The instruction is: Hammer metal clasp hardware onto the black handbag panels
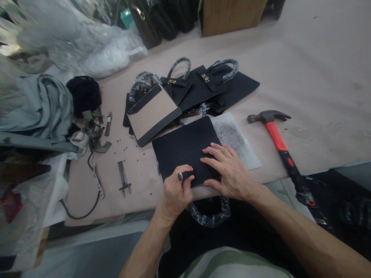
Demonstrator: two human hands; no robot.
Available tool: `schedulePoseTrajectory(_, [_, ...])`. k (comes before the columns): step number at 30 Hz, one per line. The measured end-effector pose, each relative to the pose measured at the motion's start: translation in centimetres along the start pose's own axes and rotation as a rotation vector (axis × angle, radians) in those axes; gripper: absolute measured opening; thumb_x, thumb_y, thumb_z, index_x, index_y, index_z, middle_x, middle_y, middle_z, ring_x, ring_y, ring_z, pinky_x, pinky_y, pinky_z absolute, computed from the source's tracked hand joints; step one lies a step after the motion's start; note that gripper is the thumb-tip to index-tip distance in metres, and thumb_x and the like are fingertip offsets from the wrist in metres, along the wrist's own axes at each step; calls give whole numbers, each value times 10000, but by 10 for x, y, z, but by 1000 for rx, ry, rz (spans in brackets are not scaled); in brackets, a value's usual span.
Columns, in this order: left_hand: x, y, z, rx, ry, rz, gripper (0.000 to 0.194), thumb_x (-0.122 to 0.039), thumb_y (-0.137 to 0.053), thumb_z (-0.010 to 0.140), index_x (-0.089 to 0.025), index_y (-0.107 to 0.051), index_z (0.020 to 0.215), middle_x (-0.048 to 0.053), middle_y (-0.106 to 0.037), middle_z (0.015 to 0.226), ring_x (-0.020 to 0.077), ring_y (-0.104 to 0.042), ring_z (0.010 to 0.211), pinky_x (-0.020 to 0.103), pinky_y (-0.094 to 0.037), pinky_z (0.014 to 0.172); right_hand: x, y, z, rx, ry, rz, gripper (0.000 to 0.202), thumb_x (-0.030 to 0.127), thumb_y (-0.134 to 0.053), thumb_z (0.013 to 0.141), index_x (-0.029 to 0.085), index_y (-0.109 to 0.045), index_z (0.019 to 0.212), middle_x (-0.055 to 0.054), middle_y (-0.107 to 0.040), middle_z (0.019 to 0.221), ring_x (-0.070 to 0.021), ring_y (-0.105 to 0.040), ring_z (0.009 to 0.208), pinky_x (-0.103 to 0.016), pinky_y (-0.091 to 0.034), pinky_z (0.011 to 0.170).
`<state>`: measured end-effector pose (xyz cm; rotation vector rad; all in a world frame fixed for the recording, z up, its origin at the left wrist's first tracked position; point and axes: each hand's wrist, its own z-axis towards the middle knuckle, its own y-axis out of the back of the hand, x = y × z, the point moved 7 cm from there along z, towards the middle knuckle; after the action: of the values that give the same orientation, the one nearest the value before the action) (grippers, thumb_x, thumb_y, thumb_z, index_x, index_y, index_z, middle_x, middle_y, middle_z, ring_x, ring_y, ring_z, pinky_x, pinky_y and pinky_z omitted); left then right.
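The left hand (175, 193) is gripping a small dark tool (184, 176) with a metal end over a black panel (181, 144), while the right hand (230, 172) is lying spread on that panel, its fingers bending slightly. A plastic-wrapped handle (210, 221) is hanging past the near edge of the bench (313, 92), and a speckled white sheet (234, 141) is showing from beneath the panel. Beyond, black bag pieces (199, 92) are lying heaped, and a claw hammer (275, 135) is resting to the right.
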<state>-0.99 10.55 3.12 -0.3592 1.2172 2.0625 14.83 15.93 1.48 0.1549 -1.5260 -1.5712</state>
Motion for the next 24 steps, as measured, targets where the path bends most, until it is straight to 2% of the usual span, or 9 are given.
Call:
schedulePoseTrajectory(5, [4,0,0,7,34,15,108,-143,-509,968,-181,-589,1031,72,-726,964,192,-723,932,329,-586,873,-1,-1,0,-8,-2,18,587,474,-772,778,183,-650,1274,-158,-561,1431,-405,-414,1409,-620,-280,1170])
schedulePoseTrajectory(8, [3,0,-1,-1,20,-14,135,-109,-519,948,-181,-592,1036,71,-718,970,187,-716,940,315,-577,879,-1,1,-2,-29,26,82,581,534,-744,803,186,-653,1259,-165,-570,1415,-409,-414,1407,-639,-278,1162])
schedulePoseTrajectory(10, [3,-1,-1,5,21,-24,146,-102,-524,939,-182,-589,1043,69,-713,975,185,-714,938,308,-573,878,-2,10,-4,-86,53,185,561,553,-692,852,185,-633,1272,-167,-573,1405,-382,-447,1387,-612,-328,1148])
schedulePoseTrajectory(12, [4,-3,-1,24,43,-34,149,-106,-528,934,-185,-589,1045,64,-710,975,183,-713,922,299,-569,869,-9,27,-9,-192,34,250,484,489,-646,907,184,-611,1282,-164,-582,1386,-337,-501,1342,-551,-402,1120])
schedulePoseTrajectory(14, [5,-5,0,45,77,-51,146,-117,-529,930,-188,-593,1040,57,-708,967,180,-713,898,292,-567,856,-25,51,-20,-324,-50,187,376,388,-626,930,192,-615,1251,-157,-605,1338,-314,-555,1274,-516,-448,1086])
schedulePoseTrajectory(17, [7,-8,1,61,138,-76,138,-136,-527,927,-195,-596,1031,48,-704,937,178,-711,864,288,-564,836,-57,86,-49,-459,-233,-92,272,324,-611,914,188,-641,1146,-184,-633,1229,-372,-591,1181,-561,-464,1026])
schedulePoseTrajectory(20, [9,-9,2,43,162,-101,130,-141,-528,920,-197,-596,1015,43,-699,919,176,-707,842,284,-563,814,-91,99,-77,-325,-415,-341,222,367,-585,907,181,-643,1014,-222,-639,1025,-417,-629,977,-545,-504,800])
schedulePoseTrajectory(22, [9,-9,3,28,165,-125,135,-137,-527,913,-198,-595,1011,42,-697,913,175,-704,837,284,-562,806,-110,100,-91,-223,-525,-373,197,401,-596,896,207,-625,907,-174,-606,848,-353,-612,761,-468,-457,629])
schedulePoseTrajectory(24, [11,-9,3,29,179,-142,141,-132,-527,903,-202,-595,1005,42,-697,910,176,-701,834,288,-562,805,-127,102,-99,-234,-687,-247,159,363,-678,823,241,-581,792,-79,-527,691,-246,-508,576,-380,-363,524])
